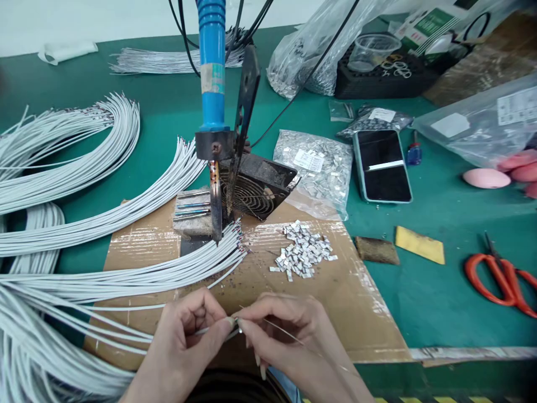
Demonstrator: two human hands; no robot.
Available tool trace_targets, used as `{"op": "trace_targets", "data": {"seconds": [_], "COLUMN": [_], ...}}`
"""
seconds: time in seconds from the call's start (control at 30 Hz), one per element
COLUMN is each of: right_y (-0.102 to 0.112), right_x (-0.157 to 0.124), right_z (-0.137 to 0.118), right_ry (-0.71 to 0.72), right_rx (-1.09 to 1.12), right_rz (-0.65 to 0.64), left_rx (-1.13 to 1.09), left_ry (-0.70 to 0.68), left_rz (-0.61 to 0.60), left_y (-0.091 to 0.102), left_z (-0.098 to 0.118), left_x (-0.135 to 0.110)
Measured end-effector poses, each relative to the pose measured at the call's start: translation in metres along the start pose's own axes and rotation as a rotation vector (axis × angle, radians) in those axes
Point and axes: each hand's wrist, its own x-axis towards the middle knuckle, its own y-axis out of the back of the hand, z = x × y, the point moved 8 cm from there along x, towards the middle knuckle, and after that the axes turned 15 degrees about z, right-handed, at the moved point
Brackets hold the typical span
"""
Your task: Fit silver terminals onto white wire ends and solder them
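My left hand (180, 341) is closed in a pinch on the end of a white cable (202, 331), thumb against index finger. Its tip meets the fingertips of my right hand (289, 330), which is also pinched. A thin strand of solder wire (283, 331) runs through my right hand and back over the wrist. A tiny shiny piece shows between the two hands, too small to make out. Just above stands a blue-handled soldering iron (212, 73), clamped upright with its tip down. Several white cables (168, 275) fan out beside my left hand.
Small metal tabs (302, 251) lie piled on the cardboard (335, 330). Behind are a small fan (255, 187) and a bag of metal tabs (314, 168). To the right are a phone (382, 166), a yellow sponge (419, 244) and red-handled scissors (501, 277). Cable bundles (84, 151) fill the left.
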Motion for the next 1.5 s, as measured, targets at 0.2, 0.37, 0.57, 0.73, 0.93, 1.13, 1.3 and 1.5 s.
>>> {"op": "trace_targets", "data": {"seconds": [0.2, 0.37, 0.57, 0.73, 0.93, 1.13, 1.3, 1.5], "right_y": [-0.001, -0.001, -0.002, -0.003, -0.004, -0.007, -0.001, 0.009], "right_x": [0.002, 0.0, -0.013, -0.021, -0.001, 0.004, 0.002, 0.004], "right_z": [-0.012, -0.01, -0.011, -0.028, 0.001, 0.004, -0.009, -0.011], "right_ry": [0.098, -0.121, 0.229, 0.55, -0.083, -0.088, -0.001, -0.018], "right_rx": [-0.052, 0.042, -0.014, -0.143, 0.164, 0.258, 0.07, 0.121], "right_rz": [-0.043, 0.114, 0.342, 0.357, 0.076, -0.031, 0.022, 0.177], "left_rx": [0.114, 0.175, 0.006, -0.141, -0.09, 0.05, 0.096, -0.032], "left_ry": [-0.08, -0.255, -0.169, -0.076, -0.125, -0.252, -0.277, -0.176], "left_rz": [0.103, 0.171, 0.144, 0.172, 0.282, 0.336, 0.343, 0.356], "left_y": [0.006, 0.006, 0.003, 0.004, 0.008, 0.008, 0.008, 0.011], "left_z": [0.005, 0.005, -0.004, 0.003, 0.009, 0.006, 0.006, 0.014], "left_x": [-0.001, -0.003, -0.001, 0.003, -0.001, -0.007, -0.007, -0.006]}}
